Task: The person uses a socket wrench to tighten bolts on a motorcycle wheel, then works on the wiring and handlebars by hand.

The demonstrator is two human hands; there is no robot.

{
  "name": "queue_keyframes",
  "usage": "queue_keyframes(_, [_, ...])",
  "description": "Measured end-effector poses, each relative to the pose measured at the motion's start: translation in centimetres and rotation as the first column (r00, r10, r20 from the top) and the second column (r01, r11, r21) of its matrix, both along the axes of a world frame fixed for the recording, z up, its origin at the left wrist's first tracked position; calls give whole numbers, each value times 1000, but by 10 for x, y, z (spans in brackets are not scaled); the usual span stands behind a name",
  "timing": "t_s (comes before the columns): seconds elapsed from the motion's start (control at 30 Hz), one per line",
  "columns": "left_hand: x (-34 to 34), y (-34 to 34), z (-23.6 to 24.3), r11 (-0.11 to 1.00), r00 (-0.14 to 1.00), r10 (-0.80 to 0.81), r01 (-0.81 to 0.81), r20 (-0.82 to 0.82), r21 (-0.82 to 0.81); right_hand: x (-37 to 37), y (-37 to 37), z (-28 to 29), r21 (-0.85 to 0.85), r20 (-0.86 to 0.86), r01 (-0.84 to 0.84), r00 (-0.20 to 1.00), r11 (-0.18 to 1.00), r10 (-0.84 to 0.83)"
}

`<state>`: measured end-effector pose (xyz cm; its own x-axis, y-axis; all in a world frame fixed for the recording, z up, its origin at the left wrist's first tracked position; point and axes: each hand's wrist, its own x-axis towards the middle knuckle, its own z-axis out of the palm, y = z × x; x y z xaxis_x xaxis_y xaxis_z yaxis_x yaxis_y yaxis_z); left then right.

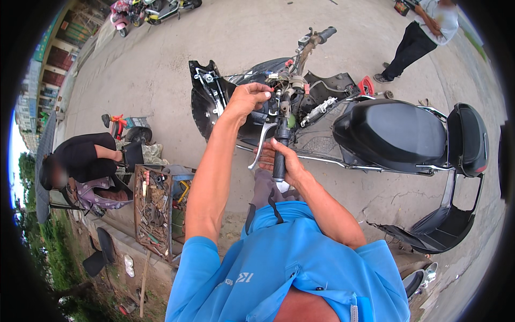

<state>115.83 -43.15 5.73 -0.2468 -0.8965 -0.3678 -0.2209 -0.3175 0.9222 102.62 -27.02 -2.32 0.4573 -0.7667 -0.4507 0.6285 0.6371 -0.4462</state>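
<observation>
An electric scooter with its front panels off stands before me, its handlebar (286, 102) bare and its wiring exposed. My left hand (249, 100) is at the near side of the wires and connectors (280, 83) by the handlebar's middle. Its thumb and fingers are pinched together; what they hold, if anything, is too small to make out. My right hand (289, 162) wraps round the black handlebar grip (279, 165) from below. Beside that grip juts a silver brake lever (261, 146). A loosened black front panel (206, 102) leans left of the handlebar.
On the left, a metal tray (153, 212) holds many tools, and a seated person (86, 161) is close by. Another person (424, 37) stands at the far right. The scooter's black seat (397, 134) extends right; a removed black body panel (440, 231) lies on the ground.
</observation>
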Motion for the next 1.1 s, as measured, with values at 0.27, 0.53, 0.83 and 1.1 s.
queue_keyframes(0.27, [-11, -6, 3, 996, 990, -84, 87, 117, -21, -6, -4, 0, -10, -1, 9, 1000, 1000, -9])
queue_keyframes(0.53, [0, 6, -26, 953, 959, -29, 112, 282, -281, 4, 0, 5, 26, -32, -24, 999, 999, 25])
queue_keyframes(0.83, [-27, 35, -19, 937, 939, 181, -74, 292, -342, -14, -3, -18, 14, -28, -79, 996, 997, 79])
queue_keyframes(1.1, [-38, 23, -27, 960, 946, 175, -102, 274, -261, -15, -10, -2, -20, -136, -31, 990, 999, 28])
